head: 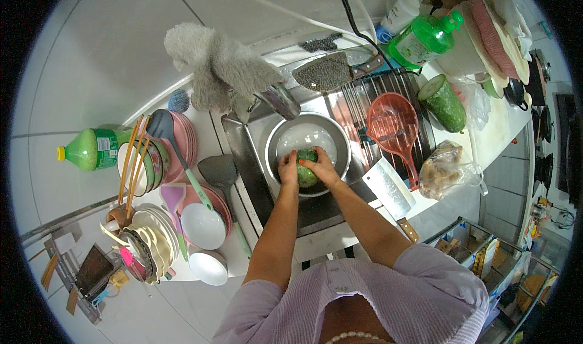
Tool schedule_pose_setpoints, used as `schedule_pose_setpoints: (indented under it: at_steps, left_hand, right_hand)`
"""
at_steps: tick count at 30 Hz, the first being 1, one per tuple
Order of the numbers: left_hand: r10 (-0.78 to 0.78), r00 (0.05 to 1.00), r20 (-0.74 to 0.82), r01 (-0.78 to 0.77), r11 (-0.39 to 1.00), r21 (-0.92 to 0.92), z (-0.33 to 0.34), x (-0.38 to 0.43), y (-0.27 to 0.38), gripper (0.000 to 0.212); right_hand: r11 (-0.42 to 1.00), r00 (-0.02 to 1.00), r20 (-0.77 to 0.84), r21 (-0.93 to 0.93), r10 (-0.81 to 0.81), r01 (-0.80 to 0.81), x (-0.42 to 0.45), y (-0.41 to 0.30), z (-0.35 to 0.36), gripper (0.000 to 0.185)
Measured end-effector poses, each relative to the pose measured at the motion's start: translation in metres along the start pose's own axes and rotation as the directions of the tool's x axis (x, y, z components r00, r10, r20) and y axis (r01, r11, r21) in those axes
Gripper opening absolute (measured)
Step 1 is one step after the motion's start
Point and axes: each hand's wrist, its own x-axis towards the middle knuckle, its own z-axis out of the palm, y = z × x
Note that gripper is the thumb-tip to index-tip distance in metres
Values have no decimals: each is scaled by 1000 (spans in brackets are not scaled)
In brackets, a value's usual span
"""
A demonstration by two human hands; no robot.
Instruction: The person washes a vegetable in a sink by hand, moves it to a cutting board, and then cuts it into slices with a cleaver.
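Both of my hands hold a green gourd piece (308, 174), which looks like winter melon, inside a round metal basin (348, 150). My left hand (288, 168) grips its left side, and my right hand (324, 167) presses on its right side with the thumb across it. Cloudy water lies in the basin beyond the melon. The basin sits in a stainless steel sink (246, 150), under a faucet (284, 101) draped with a grey cloth (237, 66). Another cut piece of winter melon (442, 103) lies on the counter at the right.
Right of the basin lie a red slotted scoop (392, 121) on a metal rack and a cleaver (389, 189) by the counter's front edge. A dark-bladed knife (325, 73) rests behind the sink. Bowls (203, 225), a spatula (221, 173) and a green bottle (91, 150) crowd the left.
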Motion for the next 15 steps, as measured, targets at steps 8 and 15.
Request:
schedule_pose_setpoints:
  at_steps: [8, 15]
  left_hand:
    - [71, 970, 234, -74, 997, 2, 1, -26, -12, 64]
    - [-73, 990, -120, 72, 997, -16, -2, 20, -18, 50]
  right_hand:
    - [990, 994, -83, 127, 77, -66, 33, 31, -6, 32]
    - [975, 995, 26, 202, -101, 94, 1, 15, 1, 37]
